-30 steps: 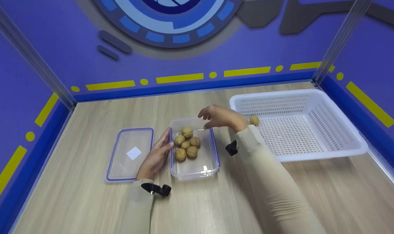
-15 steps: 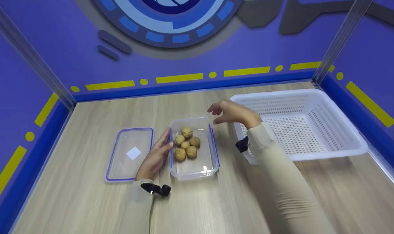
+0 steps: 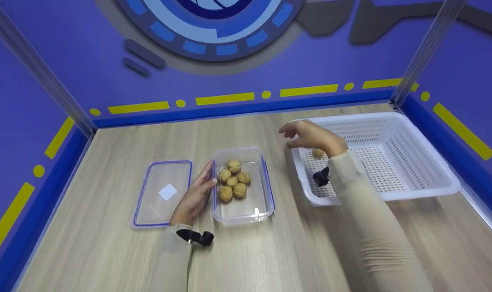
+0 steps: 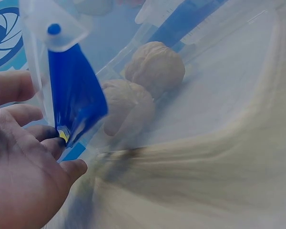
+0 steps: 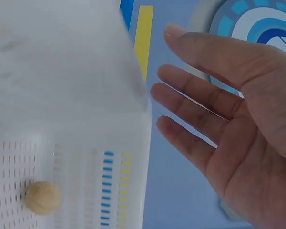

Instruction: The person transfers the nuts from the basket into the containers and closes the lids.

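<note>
Beside the left wall of a clear plastic food container, my left hand rests with straight fingers, its thumb at the rim. Several walnuts lie together in the left half of that container; two walnuts show through its wall in the left wrist view, near a blue clasp. Over the left end of a white perforated basket hovers my right hand, fingers spread loosely with nothing in them. A single walnut sits on the basket floor, partly hidden by that hand; the right wrist view shows the walnut whole.
The container's lid, blue-edged with a white diamond sticker, lies flat on the wooden table, left of my left hand. Blue printed panels wall the table at the back and both sides.
My right hand has moved rightward from above the container to the basket's left end, its fingers empty. The left hand, container and walnuts have stayed put.
</note>
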The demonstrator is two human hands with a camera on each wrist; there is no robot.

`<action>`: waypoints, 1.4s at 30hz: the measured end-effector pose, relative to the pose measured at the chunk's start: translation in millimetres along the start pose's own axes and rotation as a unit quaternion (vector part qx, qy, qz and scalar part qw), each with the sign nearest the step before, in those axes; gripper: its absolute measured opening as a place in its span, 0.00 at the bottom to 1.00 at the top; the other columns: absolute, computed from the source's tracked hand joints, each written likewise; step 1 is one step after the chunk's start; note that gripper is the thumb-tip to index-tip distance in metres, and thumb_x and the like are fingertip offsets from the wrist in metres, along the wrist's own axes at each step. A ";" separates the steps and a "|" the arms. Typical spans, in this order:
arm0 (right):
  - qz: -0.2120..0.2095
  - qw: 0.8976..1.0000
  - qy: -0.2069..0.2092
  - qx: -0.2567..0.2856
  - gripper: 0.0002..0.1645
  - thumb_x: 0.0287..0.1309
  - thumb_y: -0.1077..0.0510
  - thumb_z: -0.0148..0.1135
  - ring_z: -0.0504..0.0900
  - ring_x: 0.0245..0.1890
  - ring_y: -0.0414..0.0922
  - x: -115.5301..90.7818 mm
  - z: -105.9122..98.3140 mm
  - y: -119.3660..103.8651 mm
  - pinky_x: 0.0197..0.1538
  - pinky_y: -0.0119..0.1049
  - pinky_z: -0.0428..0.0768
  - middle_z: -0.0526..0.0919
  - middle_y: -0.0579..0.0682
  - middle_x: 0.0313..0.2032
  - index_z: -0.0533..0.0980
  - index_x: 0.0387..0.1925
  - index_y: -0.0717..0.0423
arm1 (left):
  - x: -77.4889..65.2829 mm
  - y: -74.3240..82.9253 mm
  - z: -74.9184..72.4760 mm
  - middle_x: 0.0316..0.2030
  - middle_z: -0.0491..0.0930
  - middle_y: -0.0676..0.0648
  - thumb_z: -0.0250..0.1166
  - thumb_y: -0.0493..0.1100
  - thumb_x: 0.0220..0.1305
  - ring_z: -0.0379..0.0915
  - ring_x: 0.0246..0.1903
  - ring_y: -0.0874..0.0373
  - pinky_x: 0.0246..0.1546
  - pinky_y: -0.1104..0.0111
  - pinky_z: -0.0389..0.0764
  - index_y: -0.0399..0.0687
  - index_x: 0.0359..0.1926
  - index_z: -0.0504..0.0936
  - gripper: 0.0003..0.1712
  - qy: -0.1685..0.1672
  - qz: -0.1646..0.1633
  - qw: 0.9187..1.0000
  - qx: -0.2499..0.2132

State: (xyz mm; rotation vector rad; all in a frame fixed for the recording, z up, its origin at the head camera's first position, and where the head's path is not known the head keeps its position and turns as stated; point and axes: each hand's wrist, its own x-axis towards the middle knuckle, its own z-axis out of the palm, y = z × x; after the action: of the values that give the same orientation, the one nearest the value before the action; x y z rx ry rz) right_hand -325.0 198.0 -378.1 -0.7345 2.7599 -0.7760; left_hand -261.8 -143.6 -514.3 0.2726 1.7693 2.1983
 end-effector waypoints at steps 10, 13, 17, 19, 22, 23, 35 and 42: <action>0.032 0.999 0.019 0.009 0.29 0.54 0.61 0.67 0.78 0.54 0.59 -9.5 -3.1 29.0 0.58 0.54 0.77 0.80 0.63 0.53 0.74 0.58 0.64 | 2.0 -2.3 -0.9 0.77 0.30 0.47 0.49 0.33 0.69 0.20 0.75 0.52 0.75 0.60 0.26 0.45 0.76 0.41 0.40 0.010 -0.004 1.000 -0.002; 0.043 0.999 0.025 0.019 0.29 0.55 0.61 0.66 0.77 0.55 0.59 -13.1 -3.2 36.2 0.59 0.54 0.76 0.79 0.64 0.54 0.73 0.58 0.65 | 1.9 -2.2 -0.5 0.77 0.30 0.46 0.49 0.33 0.69 0.20 0.75 0.52 0.75 0.60 0.27 0.44 0.76 0.40 0.40 0.007 -0.002 1.000 -0.007; 0.051 0.998 0.030 0.025 0.28 0.56 0.60 0.66 0.76 0.55 0.59 -17.2 -2.2 46.0 0.60 0.56 0.74 0.78 0.65 0.54 0.73 0.59 0.65 | 0.9 -1.7 0.1 0.76 0.29 0.45 0.48 0.32 0.69 0.20 0.75 0.52 0.75 0.60 0.27 0.42 0.75 0.39 0.40 -0.002 0.005 1.000 -0.011; 0.055 0.998 0.031 0.029 0.28 0.57 0.60 0.66 0.76 0.56 0.60 -18.7 -1.3 50.6 0.60 0.56 0.74 0.78 0.65 0.55 0.72 0.59 0.65 | 0.6 -1.8 -0.1 0.76 0.29 0.45 0.48 0.32 0.69 0.20 0.75 0.52 0.75 0.60 0.27 0.42 0.75 0.38 0.40 -0.005 0.007 1.000 -0.012; 0.060 0.997 0.035 0.037 0.28 0.56 0.60 0.66 0.75 0.56 0.60 -20.4 0.2 57.5 0.60 0.56 0.73 0.78 0.66 0.54 0.72 0.58 0.66 | 0.3 -1.6 -0.3 0.76 0.29 0.45 0.48 0.33 0.69 0.20 0.75 0.52 0.75 0.60 0.27 0.42 0.75 0.39 0.40 -0.003 0.005 1.000 -0.010; 0.061 0.997 0.037 0.039 0.28 0.56 0.60 0.66 0.75 0.56 0.60 -21.1 0.8 59.5 0.60 0.56 0.73 0.78 0.66 0.54 0.72 0.58 0.66 | 0.3 -1.7 -0.4 0.76 0.29 0.45 0.49 0.33 0.69 0.20 0.75 0.52 0.75 0.60 0.27 0.43 0.75 0.39 0.40 -0.001 0.003 1.000 -0.010; 0.104 0.991 0.052 0.069 0.30 0.54 0.63 0.65 0.72 0.57 0.62 -27.1 5.5 75.0 0.62 0.57 0.71 0.76 0.67 0.56 0.71 0.59 0.68 | 0.3 -1.7 -0.8 0.76 0.30 0.46 0.49 0.33 0.69 0.20 0.75 0.52 0.75 0.60 0.26 0.45 0.76 0.41 0.40 0.008 -0.003 1.000 -0.010; 0.147 0.986 0.036 0.071 0.32 0.52 0.63 0.64 0.73 0.56 0.60 -28.4 8.1 80.2 0.60 0.57 0.73 0.76 0.67 0.55 0.70 0.60 0.65 | 0.7 -2.0 -1.2 0.76 0.30 0.46 0.49 0.33 0.69 0.20 0.75 0.52 0.75 0.59 0.26 0.45 0.76 0.41 0.40 0.002 0.000 1.000 -0.011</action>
State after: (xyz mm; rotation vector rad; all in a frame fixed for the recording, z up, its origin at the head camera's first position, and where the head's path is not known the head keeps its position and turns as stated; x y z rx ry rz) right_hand -331.1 268.3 -426.4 -0.2682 2.7508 -0.9357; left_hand -262.6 -144.1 -516.6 0.2638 1.7468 2.2169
